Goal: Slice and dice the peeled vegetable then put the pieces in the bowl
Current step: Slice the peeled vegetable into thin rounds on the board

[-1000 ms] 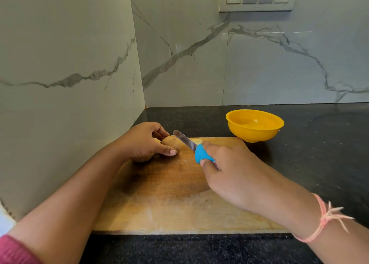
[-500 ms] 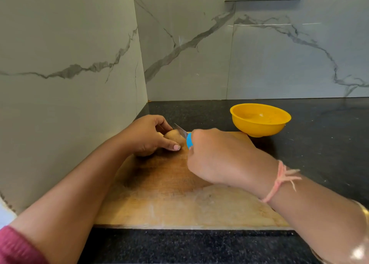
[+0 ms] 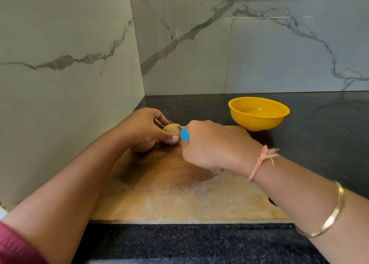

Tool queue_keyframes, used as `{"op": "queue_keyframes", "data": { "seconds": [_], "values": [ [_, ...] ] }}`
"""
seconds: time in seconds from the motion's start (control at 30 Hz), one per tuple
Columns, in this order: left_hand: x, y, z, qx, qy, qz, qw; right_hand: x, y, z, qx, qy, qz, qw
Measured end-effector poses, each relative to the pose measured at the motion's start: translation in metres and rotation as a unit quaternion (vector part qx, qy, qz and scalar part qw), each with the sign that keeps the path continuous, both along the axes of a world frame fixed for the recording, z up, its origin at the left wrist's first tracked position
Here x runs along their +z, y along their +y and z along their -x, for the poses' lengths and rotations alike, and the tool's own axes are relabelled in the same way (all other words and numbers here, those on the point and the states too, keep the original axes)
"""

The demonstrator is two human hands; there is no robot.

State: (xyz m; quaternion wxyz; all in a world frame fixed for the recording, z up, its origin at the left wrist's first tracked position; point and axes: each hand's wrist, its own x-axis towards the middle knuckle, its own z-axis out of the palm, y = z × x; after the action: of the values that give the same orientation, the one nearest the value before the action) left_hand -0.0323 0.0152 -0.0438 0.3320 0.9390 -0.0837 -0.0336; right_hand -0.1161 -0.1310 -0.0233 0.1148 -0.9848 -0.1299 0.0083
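No readable text, label, brand mark, number or sign in view. Surfaces checked: yellow bowl (image 3: 257,122), blue knife handle (image 3: 184,134), wooden cutting board (image 3: 169,194), marble-pattern wall (image 3: 259,54), dark counter (image 3: 319,144). All unmarked.

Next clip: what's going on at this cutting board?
A person is cutting a peeled vegetable on the wooden cutting board. The left hand holds the vegetable steady, while the right hand grips a blue-handled knife with its blade against it. The yellow bowl past the board shows no pieces inside yet.

Vegetable (image 3: 170,131) on board (image 3: 169,194); bowl (image 3: 258,113) behind its right corner.
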Motion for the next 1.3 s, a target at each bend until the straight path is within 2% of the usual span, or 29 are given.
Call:
{"op": "queue_keyframes", "data": {
  "seconds": [0.17,0.43,0.67,0.87,1.07,1.2,1.3],
  "values": [
    [0.001,0.002,-0.002,0.003,0.006,-0.003,1.0,-0.013,0.0,0.008,-0.004,-0.009,-0.013,1.0],
    [0.002,0.006,-0.003,0.008,0.01,-0.015,1.0,-0.029,-0.011,0.027,-0.03,0.03,-0.015,0.999],
    [0.003,0.008,-0.001,0.002,0.022,-0.015,1.0,-0.014,-0.024,0.033,-0.043,0.054,0.003,0.998],
    [0.004,0.011,0.001,-0.018,0.025,-0.007,0.999,-0.003,-0.043,0.042,-0.096,0.106,-0.072,0.987],
    [0.002,0.014,0.0,-0.033,0.009,-0.012,0.999,-0.001,-0.041,0.047,-0.086,0.05,-0.166,0.981],
    [-0.001,0.013,-0.003,-0.023,0.005,-0.014,1.0,-0.006,-0.03,0.044,-0.049,-0.016,-0.129,0.99],
    [-0.001,0.012,-0.004,-0.021,-0.001,-0.018,1.0,-0.008,-0.023,0.041,-0.044,-0.017,-0.112,0.993]
  ]
}}
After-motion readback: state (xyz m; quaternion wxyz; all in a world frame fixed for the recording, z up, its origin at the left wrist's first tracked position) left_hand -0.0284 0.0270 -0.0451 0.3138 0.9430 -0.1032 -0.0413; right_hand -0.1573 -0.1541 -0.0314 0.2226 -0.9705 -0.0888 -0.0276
